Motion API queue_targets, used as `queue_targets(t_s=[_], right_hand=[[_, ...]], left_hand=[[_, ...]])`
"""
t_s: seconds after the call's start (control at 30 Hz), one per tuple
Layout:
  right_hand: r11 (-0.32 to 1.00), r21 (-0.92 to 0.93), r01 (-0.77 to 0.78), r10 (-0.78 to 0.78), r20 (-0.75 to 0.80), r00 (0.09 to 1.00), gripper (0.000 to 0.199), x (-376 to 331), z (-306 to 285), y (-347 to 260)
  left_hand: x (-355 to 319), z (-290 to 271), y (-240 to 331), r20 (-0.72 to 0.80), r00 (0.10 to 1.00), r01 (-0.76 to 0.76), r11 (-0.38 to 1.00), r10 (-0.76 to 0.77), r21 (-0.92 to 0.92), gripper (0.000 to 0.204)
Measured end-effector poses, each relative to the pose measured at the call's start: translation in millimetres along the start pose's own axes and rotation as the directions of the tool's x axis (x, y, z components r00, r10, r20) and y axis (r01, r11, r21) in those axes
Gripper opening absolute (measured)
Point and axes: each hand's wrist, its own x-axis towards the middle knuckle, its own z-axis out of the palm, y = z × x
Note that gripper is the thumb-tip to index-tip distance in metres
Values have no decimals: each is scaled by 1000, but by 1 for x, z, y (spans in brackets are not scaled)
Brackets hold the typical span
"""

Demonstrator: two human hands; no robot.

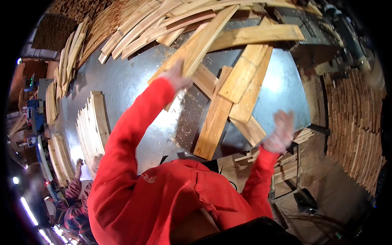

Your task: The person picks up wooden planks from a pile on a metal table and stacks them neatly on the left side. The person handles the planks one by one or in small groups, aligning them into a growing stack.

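Observation:
My left hand [177,77], in a red sleeve, is on the near part of a long wooden board [204,38] that slants away to the upper right. It seems to grip the board's edge, though the fingers are partly blurred. My right hand [281,132] is in the air beside the table's right front edge, blurred, with fingers spread and nothing in it. Between my hands, several boards lie crossed: a darker board [213,118] points toward me, a paler board [245,73] lies over others, and a short end [250,130] sticks out underneath.
The metal table [159,143] carries sawdust, a row of boards [92,122] at left and a long pile [151,24] at the far side. Another board [261,36] lies across the back. Stacked timber [355,126] stands right. Another person's hand [79,165] shows at left.

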Motion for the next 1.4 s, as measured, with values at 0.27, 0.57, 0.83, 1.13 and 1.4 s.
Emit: queue_targets(t_s=[0.27,0.57,0.83,1.13,1.4], right_hand=[[644,-326,692,-305,720,623,82,205,302,9],[62,-504,861,493,766,413,116,220,508,88],[293,-548,784,775,617,141,84,255,486,57],[651,-729,214,759,635,-145,32,119,415,38],[691,-695,-197,667,719,-197,36,-83,479,-86]], left_hand=[[-310,-13,-119,265,964,162,737,24,-656,72],[-357,9,-165,242,950,193,-234,-200,-953,75],[-240,46,-253,6,955,-155,-518,-295,-841,66],[-254,69,-324,-61,761,1,96,-645,-995,41],[-271,44,-365,-71,716,-4,97,-695,-995,50]])
